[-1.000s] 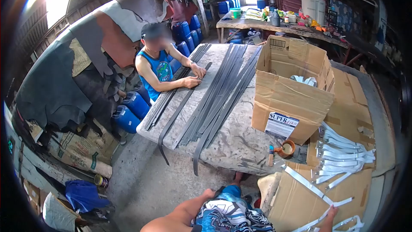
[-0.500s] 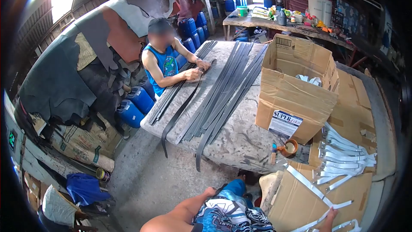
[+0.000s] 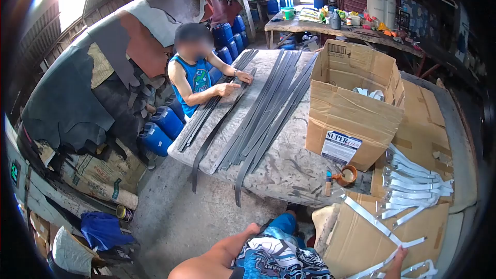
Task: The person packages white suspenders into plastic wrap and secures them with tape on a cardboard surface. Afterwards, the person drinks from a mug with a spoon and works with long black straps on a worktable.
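My right hand (image 3: 399,256) is at the lower right, its fingers closed on a white strap (image 3: 374,221) near the spot where its pieces meet in a Y. The strap lies across flat cardboard (image 3: 356,250). My left hand (image 3: 253,229) rests on my thigh beside the patterned shirt, with nothing visible in it; its fingers are small and partly hidden. Further up the cardboard lies a bundle of white straps (image 3: 413,188) with clear ends. More white strap (image 3: 426,268) shows at the bottom edge, close to my right hand.
An orange cup (image 3: 346,176) and a blue-handled brush (image 3: 328,183) stand near the table edge. Behind them is an open cardboard box (image 3: 343,124). Long dark strips (image 3: 268,113) cover the table's middle. Across it, a co-worker (image 3: 194,72) handles a dark strip.
My right hand stays on the white strap with little movement. The co-worker's hands shift slightly along the dark strip, which now lies flatter. The whole view has moved a little.
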The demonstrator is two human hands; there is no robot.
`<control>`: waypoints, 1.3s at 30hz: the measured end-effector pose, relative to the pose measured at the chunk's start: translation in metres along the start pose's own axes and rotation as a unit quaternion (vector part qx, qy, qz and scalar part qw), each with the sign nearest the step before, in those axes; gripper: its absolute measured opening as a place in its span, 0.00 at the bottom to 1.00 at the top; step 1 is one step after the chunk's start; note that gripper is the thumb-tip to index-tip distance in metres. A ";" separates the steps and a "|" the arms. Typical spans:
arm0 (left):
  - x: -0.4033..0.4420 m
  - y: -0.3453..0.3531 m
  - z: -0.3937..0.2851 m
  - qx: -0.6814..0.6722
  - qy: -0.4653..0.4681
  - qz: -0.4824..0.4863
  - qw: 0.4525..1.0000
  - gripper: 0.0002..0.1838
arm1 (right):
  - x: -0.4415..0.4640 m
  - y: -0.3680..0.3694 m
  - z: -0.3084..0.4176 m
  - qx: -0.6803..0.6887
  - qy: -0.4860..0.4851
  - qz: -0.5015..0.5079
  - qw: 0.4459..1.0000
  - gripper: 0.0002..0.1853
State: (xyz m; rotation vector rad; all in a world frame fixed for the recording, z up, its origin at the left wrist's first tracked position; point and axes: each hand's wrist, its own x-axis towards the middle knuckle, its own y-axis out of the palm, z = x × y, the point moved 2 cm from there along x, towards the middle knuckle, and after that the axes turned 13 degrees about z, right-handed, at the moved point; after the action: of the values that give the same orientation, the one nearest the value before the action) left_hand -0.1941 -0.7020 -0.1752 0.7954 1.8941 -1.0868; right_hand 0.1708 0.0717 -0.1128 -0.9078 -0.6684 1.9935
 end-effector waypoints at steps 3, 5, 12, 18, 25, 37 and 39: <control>0.005 0.001 0.004 -0.001 0.015 0.003 1.000 0.24 | -0.006 -0.002 0.007 0.003 0.017 0.015 1.000 0.17; 0.007 0.001 0.008 -0.007 0.026 -0.008 1.000 0.24 | -0.004 0.001 0.007 -0.024 0.026 0.008 0.999 0.17; -0.003 -0.005 0.014 -0.014 -0.010 -0.026 1.000 0.26 | 0.004 0.004 -0.009 -0.042 -0.018 -0.036 0.998 0.17; -0.077 -0.062 -0.057 0.202 0.027 0.008 0.979 0.18 | 0.021 0.006 -0.033 0.012 -0.068 -0.009 0.998 0.18; -0.395 -0.249 -0.273 0.054 0.465 -0.242 0.850 0.07 | 0.018 0.010 -0.026 -0.033 -0.050 -0.040 0.997 0.18; -0.677 -0.246 -0.299 0.342 0.705 -0.605 0.139 0.16 | 0.044 0.014 -0.067 -0.031 -0.010 -0.066 0.997 0.18; -0.681 -0.247 -0.302 0.341 0.703 -0.608 0.137 0.16 | 0.044 0.015 -0.070 -0.004 -0.001 -0.054 0.999 0.18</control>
State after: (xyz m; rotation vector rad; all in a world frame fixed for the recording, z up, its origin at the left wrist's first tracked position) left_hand -0.1613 -0.6275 0.6054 0.2428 4.0348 -3.1671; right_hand 0.2018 0.1099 -0.1806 -0.8563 -0.7113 1.8978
